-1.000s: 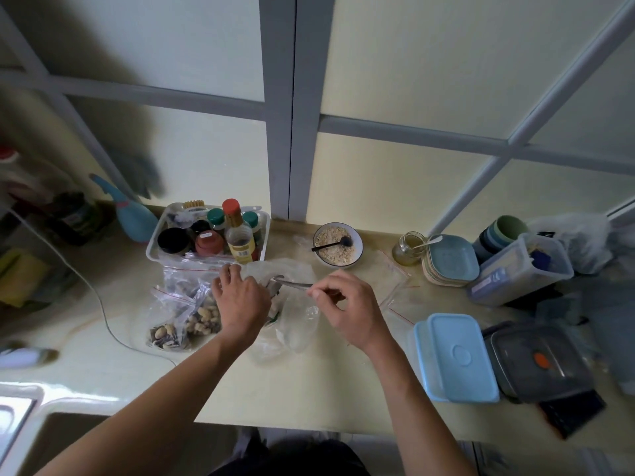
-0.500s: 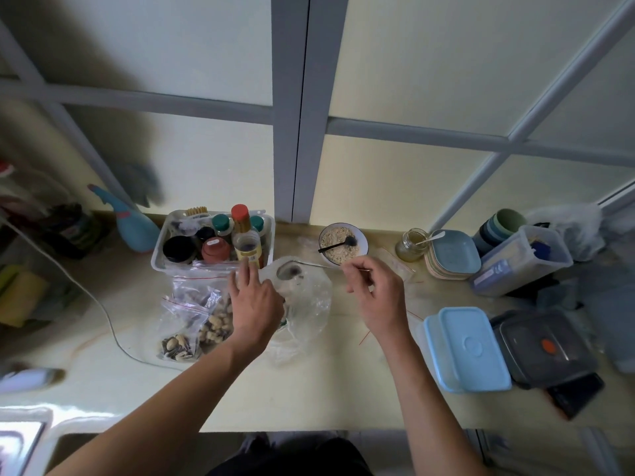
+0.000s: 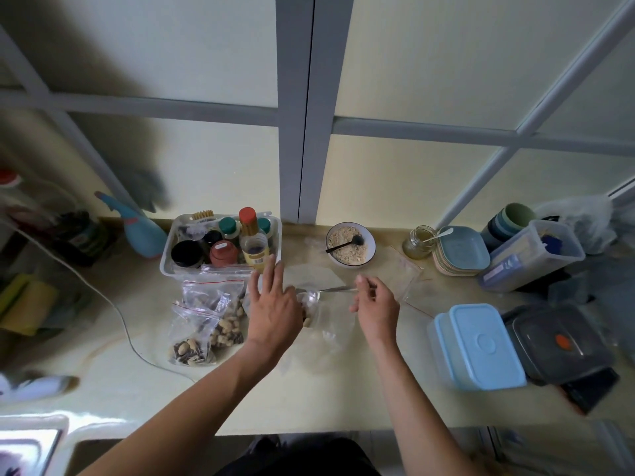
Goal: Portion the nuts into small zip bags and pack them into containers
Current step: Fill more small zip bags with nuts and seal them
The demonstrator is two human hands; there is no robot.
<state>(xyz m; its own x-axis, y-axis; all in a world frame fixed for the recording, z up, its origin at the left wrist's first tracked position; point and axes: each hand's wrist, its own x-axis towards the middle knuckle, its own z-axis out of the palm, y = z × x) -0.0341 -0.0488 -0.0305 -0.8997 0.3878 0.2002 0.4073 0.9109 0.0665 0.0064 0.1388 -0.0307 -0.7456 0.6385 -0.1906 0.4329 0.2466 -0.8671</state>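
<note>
My right hand (image 3: 374, 305) pinches the handle of a metal spoon (image 3: 319, 292) whose bowl points left, over a large clear plastic bag (image 3: 323, 333) with a few nuts in it. Beside the spoon bowl, my left hand (image 3: 273, 305) hovers with fingers straight and spread, holding nothing. Several small zip bags of nuts and seeds (image 3: 206, 324) lie to the left of that hand. An empty zip bag (image 3: 405, 273) lies beyond my right hand. A blue lidded container (image 3: 481, 345) and a grey lidded container (image 3: 556, 341) sit at the right.
A clear tub of jars and bottles (image 3: 220, 245) stands behind the bags. A bowl of oats with a black spoon (image 3: 350, 243), a small glass jar (image 3: 419, 242), stacked plates (image 3: 460, 250), cups and a tall clear container (image 3: 529, 259) line the back. A white cable (image 3: 123, 324) crosses the counter left.
My left hand has let go of the bag and opened its fingers. My right hand has swung the spoon from the bag's far edge to lie across the bag.
</note>
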